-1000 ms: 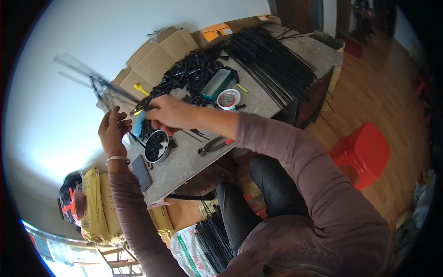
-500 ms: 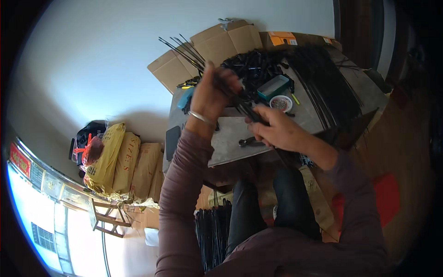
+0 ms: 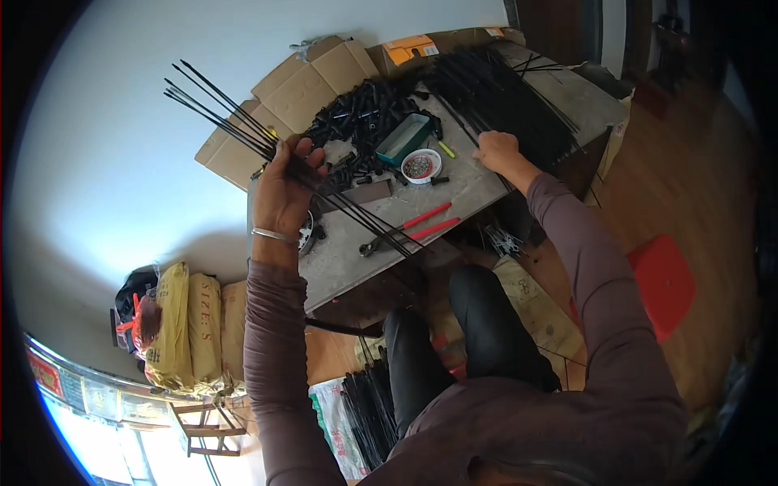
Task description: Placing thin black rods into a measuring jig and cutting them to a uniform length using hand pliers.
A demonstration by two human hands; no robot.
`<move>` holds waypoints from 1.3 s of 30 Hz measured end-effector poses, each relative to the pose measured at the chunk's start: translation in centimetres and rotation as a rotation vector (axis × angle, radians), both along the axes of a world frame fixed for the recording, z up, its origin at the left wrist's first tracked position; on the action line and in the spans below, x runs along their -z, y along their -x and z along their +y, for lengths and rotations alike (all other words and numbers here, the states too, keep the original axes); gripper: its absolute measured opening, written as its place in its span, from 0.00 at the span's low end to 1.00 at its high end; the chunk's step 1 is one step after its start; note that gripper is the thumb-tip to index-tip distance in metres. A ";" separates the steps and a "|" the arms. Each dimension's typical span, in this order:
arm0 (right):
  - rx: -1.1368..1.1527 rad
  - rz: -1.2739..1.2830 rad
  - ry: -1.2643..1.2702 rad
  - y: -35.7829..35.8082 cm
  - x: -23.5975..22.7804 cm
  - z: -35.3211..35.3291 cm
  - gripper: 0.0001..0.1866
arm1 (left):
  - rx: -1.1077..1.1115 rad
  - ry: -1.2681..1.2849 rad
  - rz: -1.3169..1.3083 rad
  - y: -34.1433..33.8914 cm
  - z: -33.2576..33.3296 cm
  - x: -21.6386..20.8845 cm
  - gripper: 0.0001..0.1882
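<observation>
A slanting bundle of thin black rods (image 3: 248, 136) is in my left hand (image 3: 285, 188), held above the left part of the table with the fingers curled round its middle. The rods fan out at their upper ends, and their lower ends reach over the table's front edge. My right hand (image 3: 499, 152) is closed at the near left edge of a large pile of black rods (image 3: 510, 105). A thin rod runs into that fist and shows again below it. Pliers with red handles (image 3: 428, 214) lie on the table between my hands.
Black plastic parts (image 3: 365, 113) are heaped before cardboard (image 3: 312, 81). Near them sit a green tray (image 3: 405, 139), a white bowl (image 3: 433, 157) of small metal pieces and a yellow marker (image 3: 446, 149). More rods (image 3: 369, 405) stand by my legs; a red stool (image 3: 660, 287) is at right.
My right hand has let go of the bundle and moved right to the rod pile. The left hand has moved left, keeping the bundle. The view has shifted, and the pliers' red handles now show.
</observation>
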State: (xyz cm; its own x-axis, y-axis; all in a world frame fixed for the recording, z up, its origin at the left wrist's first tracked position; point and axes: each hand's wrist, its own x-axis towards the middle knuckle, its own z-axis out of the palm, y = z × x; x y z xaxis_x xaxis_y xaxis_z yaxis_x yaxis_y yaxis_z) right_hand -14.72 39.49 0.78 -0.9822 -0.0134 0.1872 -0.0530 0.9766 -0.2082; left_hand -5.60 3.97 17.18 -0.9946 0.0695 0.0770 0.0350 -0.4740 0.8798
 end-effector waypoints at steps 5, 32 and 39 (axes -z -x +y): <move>-0.009 0.108 0.034 1.6 0.1 -0.8 0.11 | -0.100 0.059 0.098 -1.3 -1.2 -0.7 0.14; -0.699 -0.105 1.415 -16.3 -11.2 -17.1 0.08 | -0.083 0.009 0.006 -3.1 0.0 0.4 0.16; -0.711 -0.086 1.312 -14.7 -12.5 -17.8 0.09 | -0.037 0.006 0.028 -4.2 1.3 0.7 0.14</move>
